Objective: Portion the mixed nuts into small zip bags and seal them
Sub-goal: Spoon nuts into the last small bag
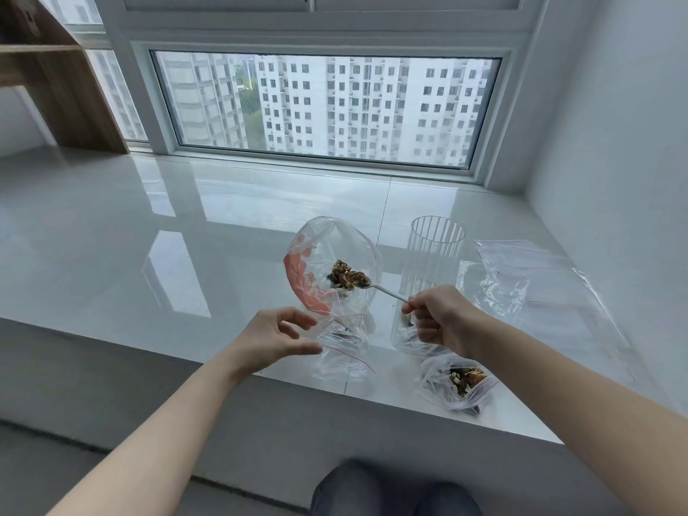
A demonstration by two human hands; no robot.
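While the right hand [433, 317] grips the handle of a white plastic spoon [376, 287] between curled fingers and thumb, the spoon's bowl, heaped with mixed nuts [356, 278], sits inside the wide mouth of a large clear zip bag [335, 266] with a red printed patch on its left wall. That bag stands open on the glossy white window ledge [149, 236], and more nuts lie at its bottom. The left hand [277, 335] hovers just beside the bag's lower edge, fingers loosely spread and slightly curved; whether its fingertips touch the plastic cannot be told. A small zip bag [344, 353] with a red seal line lies directly below the large one. Another small filled bag [459, 381] of nuts rests near the ledge's front edge, under the right wrist. A ribbed clear glass [435, 255] stands behind the right hand, and flat spare zip bags [528, 277] lie to its right.
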